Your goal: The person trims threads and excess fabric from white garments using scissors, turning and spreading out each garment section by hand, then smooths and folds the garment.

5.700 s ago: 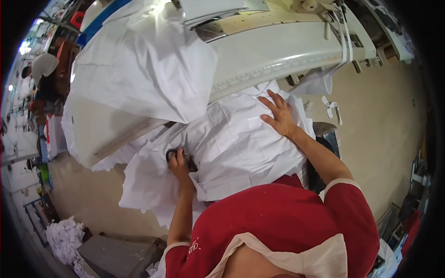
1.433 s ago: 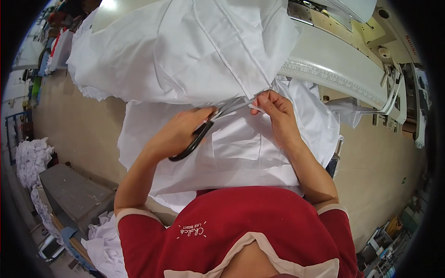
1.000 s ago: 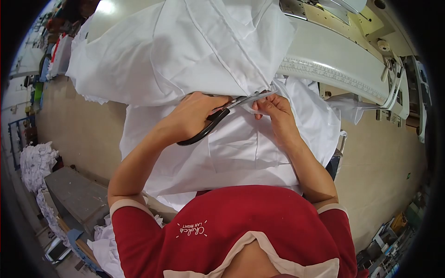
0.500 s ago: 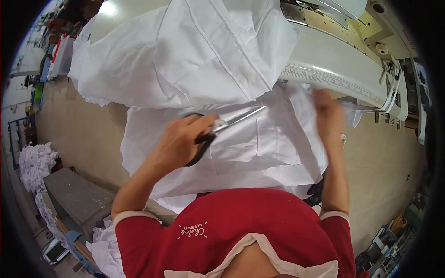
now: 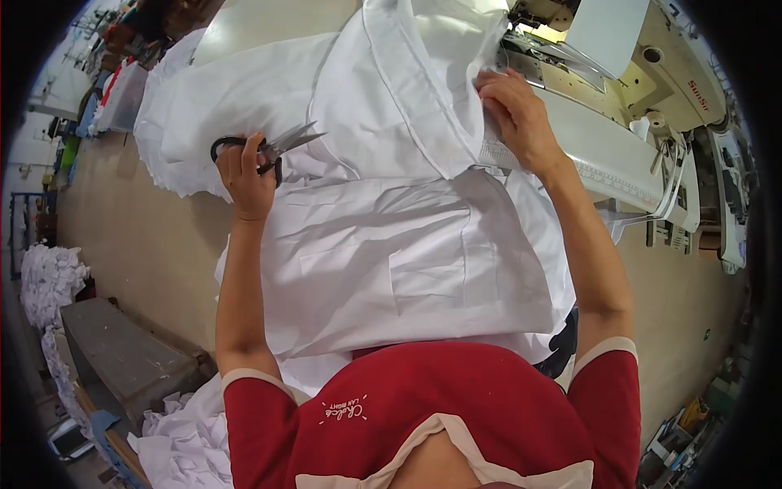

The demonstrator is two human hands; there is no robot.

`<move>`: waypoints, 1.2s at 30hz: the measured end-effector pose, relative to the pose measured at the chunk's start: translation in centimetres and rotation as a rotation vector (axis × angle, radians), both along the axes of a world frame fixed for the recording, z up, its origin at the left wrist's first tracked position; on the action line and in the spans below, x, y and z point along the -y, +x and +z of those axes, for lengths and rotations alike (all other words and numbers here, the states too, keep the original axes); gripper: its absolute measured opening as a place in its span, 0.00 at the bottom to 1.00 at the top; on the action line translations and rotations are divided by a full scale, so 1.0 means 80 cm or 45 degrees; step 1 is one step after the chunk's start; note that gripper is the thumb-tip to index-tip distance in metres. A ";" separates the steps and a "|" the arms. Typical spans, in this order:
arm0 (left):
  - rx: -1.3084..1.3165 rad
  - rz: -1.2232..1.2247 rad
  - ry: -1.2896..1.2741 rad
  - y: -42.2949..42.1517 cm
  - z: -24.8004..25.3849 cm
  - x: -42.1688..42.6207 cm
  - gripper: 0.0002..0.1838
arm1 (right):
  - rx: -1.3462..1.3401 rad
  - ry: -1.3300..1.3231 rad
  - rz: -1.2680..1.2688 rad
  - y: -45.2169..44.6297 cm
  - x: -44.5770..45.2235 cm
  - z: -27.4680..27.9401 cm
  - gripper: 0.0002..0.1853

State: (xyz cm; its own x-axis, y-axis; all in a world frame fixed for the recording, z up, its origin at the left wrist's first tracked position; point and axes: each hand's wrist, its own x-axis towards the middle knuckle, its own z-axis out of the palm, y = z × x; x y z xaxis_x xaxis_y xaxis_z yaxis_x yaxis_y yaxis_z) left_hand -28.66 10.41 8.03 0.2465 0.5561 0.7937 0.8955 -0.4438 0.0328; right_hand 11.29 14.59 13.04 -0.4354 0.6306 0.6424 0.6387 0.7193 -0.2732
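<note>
My left hand point(image 5: 248, 175) is wrapped round the black handles of a pair of scissors point(image 5: 285, 144). The scissors' metal blades are parted and point right, just above the white cloth. My right hand point(image 5: 521, 118) is at the right edge of the upper white cloth point(image 5: 399, 90), beside the sewing machine, with its fingers bent onto that edge. A fold with stitched seams runs down this cloth. More white cloth point(image 5: 350, 269), with seams and a pocket-like patch, drapes over my lap below the table edge.
A sewing machine point(image 5: 672, 77) stands at the upper right, with a ruler strip point(image 5: 611, 178) along the front of its table. On the lower left are a grey box point(image 5: 122, 350) and heaps of white cloth point(image 5: 53, 281). Floor shows on both sides.
My left hand has moved up and left with the scissors, whose blades are now apart. My right hand has moved up and left to the upper cloth's edge beside the machine.
</note>
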 end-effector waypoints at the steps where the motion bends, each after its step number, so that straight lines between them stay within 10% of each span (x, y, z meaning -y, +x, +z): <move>1: -0.021 0.026 -0.104 -0.006 0.006 0.003 0.27 | -0.078 -0.052 -0.010 0.001 0.007 0.006 0.06; 10: 0.374 0.133 -0.282 -0.061 0.091 0.058 0.20 | -0.221 -0.365 -0.101 0.053 0.113 0.059 0.06; 14: 0.441 -0.173 -0.423 0.033 0.049 0.100 0.35 | -0.443 -0.322 -0.033 0.006 0.084 0.016 0.07; 19: 0.794 -0.157 -0.430 0.079 0.006 0.053 0.30 | -0.189 -0.204 -0.079 -0.063 0.010 -0.021 0.08; 26: 0.261 0.133 -0.111 0.030 -0.023 0.024 0.22 | 0.031 -0.267 0.080 -0.149 -0.105 -0.032 0.09; 30: 0.737 -0.121 -0.005 -0.023 -0.046 -0.009 0.21 | 0.006 -0.124 0.220 -0.196 -0.091 -0.032 0.08; 36: 0.852 0.477 -0.285 -0.041 0.020 0.015 0.19 | -0.142 -0.245 0.249 -0.145 0.033 0.011 0.05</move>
State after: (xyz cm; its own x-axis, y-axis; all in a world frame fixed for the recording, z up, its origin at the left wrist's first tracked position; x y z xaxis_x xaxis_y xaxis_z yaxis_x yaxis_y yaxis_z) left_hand -31.94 9.20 9.66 -0.4776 0.6714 0.5666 0.7424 -0.0364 0.6690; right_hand -0.33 11.95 13.89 -0.4942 0.6567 0.5697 0.4512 0.7539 -0.4775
